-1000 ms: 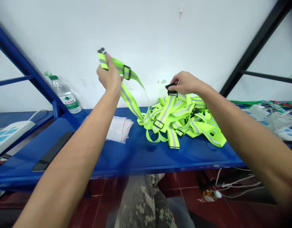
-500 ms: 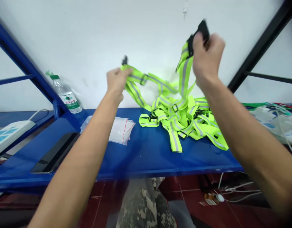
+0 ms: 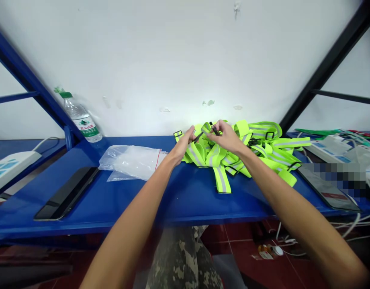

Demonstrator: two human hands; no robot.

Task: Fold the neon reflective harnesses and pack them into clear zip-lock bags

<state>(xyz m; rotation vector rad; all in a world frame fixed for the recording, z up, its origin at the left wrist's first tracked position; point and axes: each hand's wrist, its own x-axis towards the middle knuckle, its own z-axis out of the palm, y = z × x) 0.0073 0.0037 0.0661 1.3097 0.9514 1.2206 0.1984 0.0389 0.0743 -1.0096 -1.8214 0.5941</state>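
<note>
A tangled heap of neon yellow reflective straps (image 3: 233,156) with grey stripes and black buckles lies on the blue shelf (image 3: 185,200). My left hand (image 3: 181,144) and my right hand (image 3: 225,138) meet over its near left part, fingertips close together. Each pinches a thin black buckle piece: the left one (image 3: 198,137) and the right one (image 3: 215,129) are a short gap apart. The strap ends behind my fingers are partly hidden. One strap loop hangs toward the shelf's front edge.
On the shelf lie a clear plastic bag (image 3: 133,162), a dark tablet or phone (image 3: 67,192) and another (image 3: 326,186), partly blurred. A water bottle (image 3: 80,118) stands back left. Power strips (image 3: 13,168) and cables sit at both sides; black and blue uprights frame the shelf.
Both hands have dropped from high in the air to just above the heap, and they have come together. The lifted straps now lie on the heap. The plastic bag and a device at right are more visible.
</note>
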